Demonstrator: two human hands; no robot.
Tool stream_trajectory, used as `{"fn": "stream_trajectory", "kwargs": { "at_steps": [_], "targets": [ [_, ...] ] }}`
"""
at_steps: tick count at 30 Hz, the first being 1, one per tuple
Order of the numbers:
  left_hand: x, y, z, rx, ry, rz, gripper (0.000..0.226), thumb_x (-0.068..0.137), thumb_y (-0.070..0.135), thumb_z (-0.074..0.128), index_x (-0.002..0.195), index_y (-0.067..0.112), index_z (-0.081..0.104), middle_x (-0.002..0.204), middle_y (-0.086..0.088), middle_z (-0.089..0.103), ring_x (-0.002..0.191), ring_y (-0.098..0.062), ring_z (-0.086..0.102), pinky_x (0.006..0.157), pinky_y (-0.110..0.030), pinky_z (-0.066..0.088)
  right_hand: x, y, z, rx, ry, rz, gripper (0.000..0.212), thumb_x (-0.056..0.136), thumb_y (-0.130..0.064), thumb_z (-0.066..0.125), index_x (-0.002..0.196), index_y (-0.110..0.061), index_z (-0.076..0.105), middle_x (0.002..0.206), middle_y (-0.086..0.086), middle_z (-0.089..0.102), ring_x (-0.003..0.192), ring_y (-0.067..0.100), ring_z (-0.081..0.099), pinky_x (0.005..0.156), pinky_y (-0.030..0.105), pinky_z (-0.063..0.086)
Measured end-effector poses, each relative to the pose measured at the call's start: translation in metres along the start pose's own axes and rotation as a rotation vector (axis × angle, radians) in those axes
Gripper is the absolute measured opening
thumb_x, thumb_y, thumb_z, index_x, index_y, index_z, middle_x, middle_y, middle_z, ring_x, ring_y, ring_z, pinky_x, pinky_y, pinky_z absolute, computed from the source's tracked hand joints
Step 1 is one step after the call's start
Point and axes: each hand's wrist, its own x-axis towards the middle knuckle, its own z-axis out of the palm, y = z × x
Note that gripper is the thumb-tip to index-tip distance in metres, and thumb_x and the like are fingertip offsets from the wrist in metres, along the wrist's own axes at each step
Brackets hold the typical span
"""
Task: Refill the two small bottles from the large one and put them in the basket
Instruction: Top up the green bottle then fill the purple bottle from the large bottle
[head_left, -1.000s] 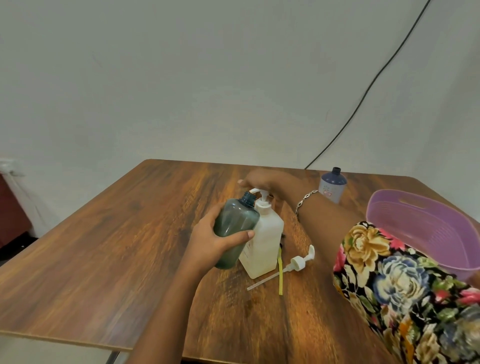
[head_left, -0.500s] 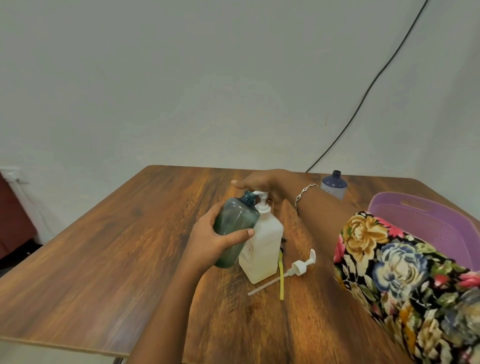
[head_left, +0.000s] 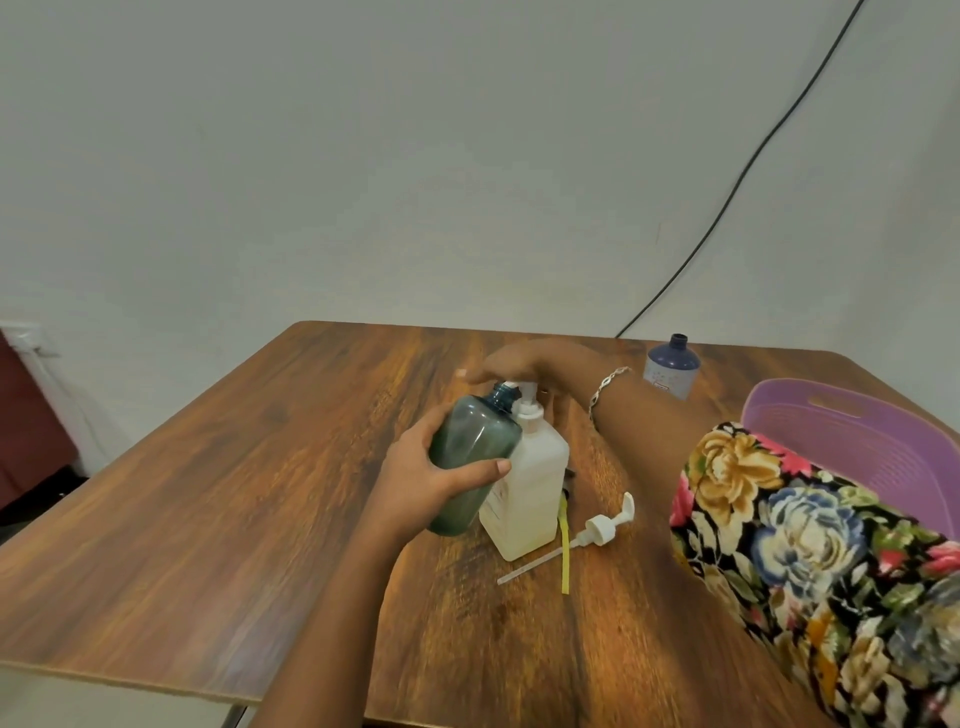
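My left hand (head_left: 431, 480) grips a dark green small bottle (head_left: 475, 452), tilted so its open neck sits under the spout of the large white pump bottle (head_left: 535, 483). The white bottle stands upright mid-table. My right hand (head_left: 524, 364) lies flat on top of its pump head, fingers extended. A second small bottle (head_left: 671, 366), blue and uncapped, stands at the back right. The purple basket (head_left: 852, 431) sits at the right edge, partly hidden by my floral sleeve.
A loose white pump head with its dip tube (head_left: 582, 538) and a yellow strip (head_left: 564, 551) lie on the wooden table (head_left: 208, 509) just right of the white bottle. A black cable (head_left: 748, 171) runs down the wall behind.
The view has shifted slightly; my right hand has sunk a little lower on the pump head. The left hand keeps the green bottle at the spout.
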Motion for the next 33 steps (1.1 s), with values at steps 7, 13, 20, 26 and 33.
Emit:
{"fn": "stream_trajectory", "kwargs": {
  "at_steps": [7,13,20,26,33],
  "targets": [
    [0.002,0.009,-0.003,-0.023,0.020,0.010,0.089,0.039,0.066,0.066,0.121,0.040,0.043,0.106,0.026,0.052,0.096,0.000,0.055,0.071,-0.016,0.046,0.009,0.000,-0.004,0.144,0.033,0.023,0.064,0.097,-0.053,0.030,0.143,-0.008,0.030,0.144,0.020,0.036,0.125,0.038,0.042,0.092,0.048,0.039],
    [0.000,0.003,0.001,-0.002,-0.016,-0.016,0.077,0.040,0.067,0.066,0.112,0.046,0.046,0.107,0.024,0.055,0.095,0.001,0.056,0.071,-0.015,0.044,0.015,0.003,0.010,-0.110,0.039,-0.010,0.026,0.102,-0.018,0.033,0.093,-0.003,0.052,0.075,0.006,0.045,0.059,0.012,0.040,0.054,0.020,0.035],
    [0.003,0.007,-0.003,0.013,0.007,-0.001,0.098,0.039,0.068,0.066,0.129,0.034,0.045,0.115,0.016,0.055,0.102,-0.008,0.056,0.077,-0.022,0.049,0.008,0.002,-0.005,0.126,-0.107,-0.017,0.045,0.097,-0.045,0.041,0.116,-0.007,0.055,0.114,0.012,0.059,0.094,0.024,0.056,0.086,0.037,0.046],
    [0.002,0.005,-0.003,0.022,-0.021,-0.018,0.102,0.039,0.068,0.066,0.131,0.031,0.045,0.121,0.009,0.055,0.103,-0.009,0.056,0.077,-0.023,0.049,0.027,0.008,0.002,-0.016,0.001,-0.057,0.025,0.096,-0.029,0.047,0.080,-0.011,0.052,0.079,0.007,0.053,0.067,0.018,0.051,0.061,0.027,0.043],
    [-0.001,0.007,-0.003,0.004,-0.014,-0.034,0.099,0.038,0.067,0.066,0.129,0.034,0.045,0.115,0.015,0.056,0.102,-0.007,0.056,0.079,-0.025,0.050,0.019,0.004,-0.001,-0.015,-0.026,-0.042,0.044,0.098,-0.037,0.041,0.124,-0.002,0.047,0.111,0.012,0.049,0.096,0.026,0.051,0.082,0.033,0.043]
  ]
}}
